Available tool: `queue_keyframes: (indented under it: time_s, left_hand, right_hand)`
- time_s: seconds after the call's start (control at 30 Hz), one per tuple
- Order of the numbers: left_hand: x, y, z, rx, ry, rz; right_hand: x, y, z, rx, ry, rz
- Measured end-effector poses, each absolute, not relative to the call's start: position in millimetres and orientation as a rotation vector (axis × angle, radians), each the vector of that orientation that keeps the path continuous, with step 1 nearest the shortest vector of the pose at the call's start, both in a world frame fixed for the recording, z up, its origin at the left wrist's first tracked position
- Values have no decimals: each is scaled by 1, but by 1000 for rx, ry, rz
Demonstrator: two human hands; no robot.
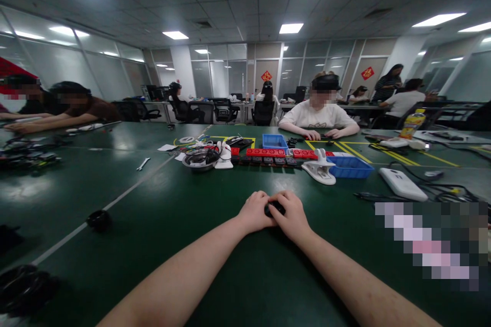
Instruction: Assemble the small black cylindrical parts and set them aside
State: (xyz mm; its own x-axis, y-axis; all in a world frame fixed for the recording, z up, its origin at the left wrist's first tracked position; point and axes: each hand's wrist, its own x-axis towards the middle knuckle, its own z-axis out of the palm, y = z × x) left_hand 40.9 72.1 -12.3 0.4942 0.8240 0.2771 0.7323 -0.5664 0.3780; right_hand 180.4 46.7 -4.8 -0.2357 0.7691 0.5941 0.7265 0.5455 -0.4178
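Note:
My left hand point(253, 211) and my right hand point(294, 215) meet over the green table point(215, 286). Between them is a small black rounded object point(275, 208), mostly covered by fingers and thumbs; its kind cannot be made out. Both hands are closed around it, with the right thumb lying across its front. Beyond the hands, a row of red strips point(265, 153) with dark pieces below it stretches between two white clamp-like stands, the left one point(224, 156) and the right one point(320, 166).
A metal bowl point(199, 160) with dark items and two blue bins, one behind point(274, 141) and one at right point(351, 167), stand ahead. A wrench point(143, 164) and black coils point(98, 220) lie left. A white device point(402, 184) and cables lie right. A person point(319, 112) sits opposite.

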Motion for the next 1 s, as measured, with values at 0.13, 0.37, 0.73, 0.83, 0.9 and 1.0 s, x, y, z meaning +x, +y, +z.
queue_keyframes:
  time_s: [0.13, 0.37, 0.73, 0.83, 0.9, 1.0]
  left_hand:
    - [36, 79, -14, 2537, 1260, 606]
    - [33, 83, -16, 2584, 1158, 566]
    - [38, 69, -9, 2594, 1266, 615]
    - [39, 66, -9, 2583, 1357, 634]
    - [40, 64, -9, 2581, 1410, 646]
    - [42, 63, -9, 2584, 1475, 650]
  right_hand:
    - [181, 45, -3, -1064, -2075, 100]
    - [181, 41, -2, -933, -2132, 98]
    - [182, 49, -10, -1225, -1889, 31]
    - [184, 56, -17, -1317, -1850, 56]
    - [184, 58, -19, -1352, -1847, 70]
    - [183, 58, -20, -1387, -1850, 74]
